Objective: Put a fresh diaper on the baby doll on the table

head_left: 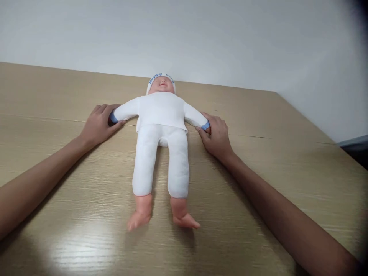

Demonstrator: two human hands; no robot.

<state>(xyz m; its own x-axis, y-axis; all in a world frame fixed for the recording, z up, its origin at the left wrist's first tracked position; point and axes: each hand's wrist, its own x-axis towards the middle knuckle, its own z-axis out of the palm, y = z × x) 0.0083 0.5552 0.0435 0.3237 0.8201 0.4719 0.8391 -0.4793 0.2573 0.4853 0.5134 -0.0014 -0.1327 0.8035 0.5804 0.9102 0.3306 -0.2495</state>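
Observation:
A baby doll (162, 111) in a white top and white trousers lies on its back, its bare feet towards me and its head at the far end. It wears a white cap (161, 78) with blue lettering. Both doll arms are spread out to the sides, with blue cuffs at the wrists. My left hand (99, 123) is closed around the cuff and hand of the doll's arm on the left. On the other side my right hand (217, 135) grips the opposite cuff. The doll's own hands are mostly hidden in my grip.
The doll rests on a wooden table (86, 184) with light grain and seams across it. A pale wall (184, 38) rises behind the far edge. At the right, beyond the table's slanting side edge, a dark object (356, 147) partly shows.

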